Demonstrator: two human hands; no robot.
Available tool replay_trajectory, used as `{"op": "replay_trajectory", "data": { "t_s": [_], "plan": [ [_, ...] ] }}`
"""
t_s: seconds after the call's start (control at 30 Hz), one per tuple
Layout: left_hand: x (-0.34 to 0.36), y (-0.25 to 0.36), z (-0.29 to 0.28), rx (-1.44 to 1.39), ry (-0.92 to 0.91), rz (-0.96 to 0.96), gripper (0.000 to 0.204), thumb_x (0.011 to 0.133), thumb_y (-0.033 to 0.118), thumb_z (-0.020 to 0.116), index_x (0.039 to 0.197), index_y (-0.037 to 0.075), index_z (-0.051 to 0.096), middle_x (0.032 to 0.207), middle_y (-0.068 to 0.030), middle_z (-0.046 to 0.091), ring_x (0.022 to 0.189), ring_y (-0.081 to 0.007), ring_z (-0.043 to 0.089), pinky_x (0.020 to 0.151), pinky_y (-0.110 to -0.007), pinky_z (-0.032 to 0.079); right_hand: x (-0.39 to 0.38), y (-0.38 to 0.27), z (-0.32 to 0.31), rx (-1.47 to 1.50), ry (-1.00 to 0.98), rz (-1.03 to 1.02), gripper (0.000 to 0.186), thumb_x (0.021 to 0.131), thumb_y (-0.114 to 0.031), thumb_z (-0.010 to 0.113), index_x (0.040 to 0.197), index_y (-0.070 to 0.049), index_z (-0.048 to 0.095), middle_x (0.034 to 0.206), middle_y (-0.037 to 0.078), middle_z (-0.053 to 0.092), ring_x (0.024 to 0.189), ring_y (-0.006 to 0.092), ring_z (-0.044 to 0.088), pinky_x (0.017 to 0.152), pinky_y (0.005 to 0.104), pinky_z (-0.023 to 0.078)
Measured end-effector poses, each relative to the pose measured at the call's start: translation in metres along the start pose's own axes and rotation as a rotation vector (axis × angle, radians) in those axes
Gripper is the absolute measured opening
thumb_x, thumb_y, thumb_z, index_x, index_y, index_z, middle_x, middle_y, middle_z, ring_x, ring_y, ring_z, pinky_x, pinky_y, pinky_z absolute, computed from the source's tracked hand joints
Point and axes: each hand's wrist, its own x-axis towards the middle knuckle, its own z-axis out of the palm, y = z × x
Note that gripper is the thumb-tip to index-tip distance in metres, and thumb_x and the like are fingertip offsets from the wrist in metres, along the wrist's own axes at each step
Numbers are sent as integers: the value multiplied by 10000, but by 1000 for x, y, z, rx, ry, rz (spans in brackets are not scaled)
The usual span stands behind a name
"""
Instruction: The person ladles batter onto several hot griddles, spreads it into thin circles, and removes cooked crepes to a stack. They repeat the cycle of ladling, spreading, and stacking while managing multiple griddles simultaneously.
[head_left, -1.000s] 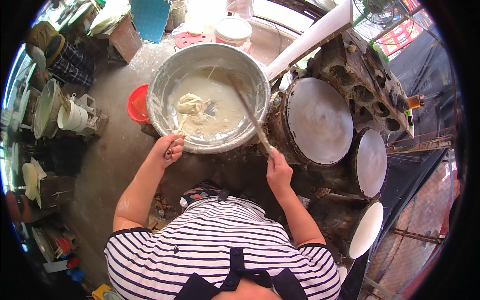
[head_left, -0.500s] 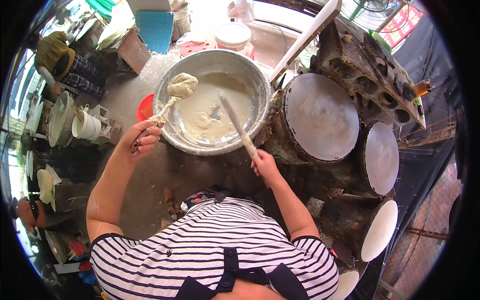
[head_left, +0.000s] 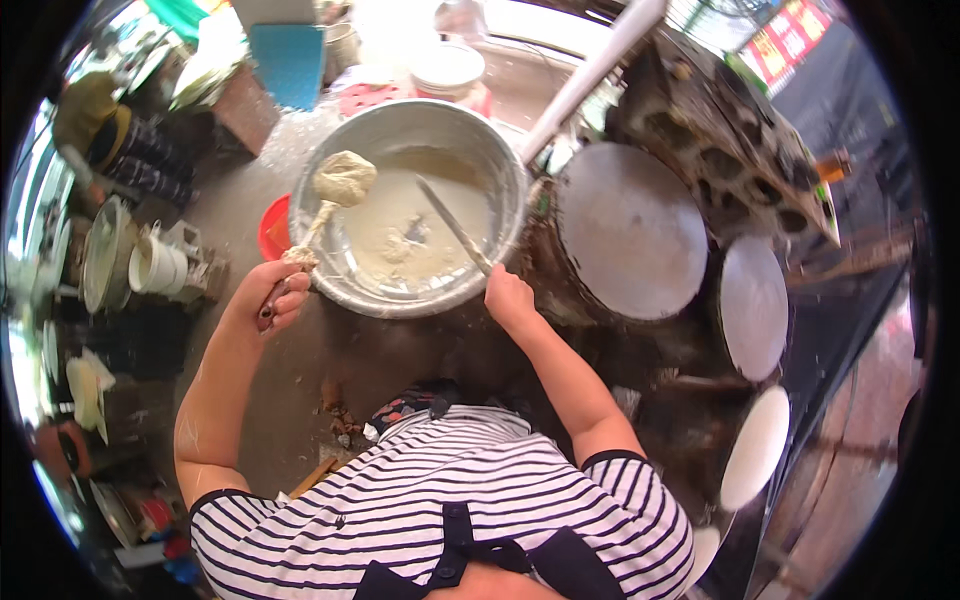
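Observation:
A large metal basin (head_left: 510, 225) in front of me holds pale, runny batter (head_left: 385, 215) with a lumpy patch near its middle. My left hand (head_left: 270, 295) is closed round the brown handle of a ladle (head_left: 345, 178), whose round head is thickly coated in batter and hangs over the basin's left side. Batter also clings along the ladle's neck. In my right hand (head_left: 510, 295), at the basin's near right rim, is a long, narrow knife (head_left: 450, 220). Its blade slants up and left over the batter, and its handle is mostly hidden by my fingers.
Right of the basin stand several round flat griddles, the closest a big grey one (head_left: 632, 230). A red container (head_left: 274, 228) touches the basin's left side. White lidded bucket (head_left: 447, 68) stands beyond it. At the far left a person (head_left: 110, 140) stands near a white bucket (head_left: 157, 262).
My right hand has moved left and up to the basin's rim, and the knife's tip has shifted left. The ladle remains raised over the left side. The whole view has shifted slightly.

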Motion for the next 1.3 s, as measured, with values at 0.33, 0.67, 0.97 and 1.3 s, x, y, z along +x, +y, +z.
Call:
{"op": "replay_trajectory", "data": {
  "t_s": [0.33,0.67,0.97,1.3],
  "plan": [
    [6,-14,186,434,-175,52,121,903,187,459,932,76,496,545,38,395,306,-60,304,243,-204,223,-168,123,-72,1251,381,152,145,929,-109,404,1015,-21,482,696,20,517,559,79,506,502,241,439],
    [42,-155,553,819,-747,-71,132,910,175,446,822,79,467,538,32,364,329,-62,317,272,-218,246,-338,383,-104,1543,1042,449,185,914,-82,400,1086,-39,453,737,38,527,463,83,486,392,228,428],
    [117,-334,756,1154,-930,-27,161,885,184,442,754,91,431,540,-11,431,349,-91,383,283,-248,290,-371,486,-116,1446,1028,664,115,900,-88,388,958,-24,464,676,49,520,432,91,477,356,236,378],
    [212,-425,736,1535,-814,1002,267,841,208,484,955,-31,515,598,-186,567,484,-299,586,436,-409,462,-330,495,-140,1147,976,724,259,830,-68,436,1068,14,498,644,175,545,515,292,572,486,384,459]
  ]
}}
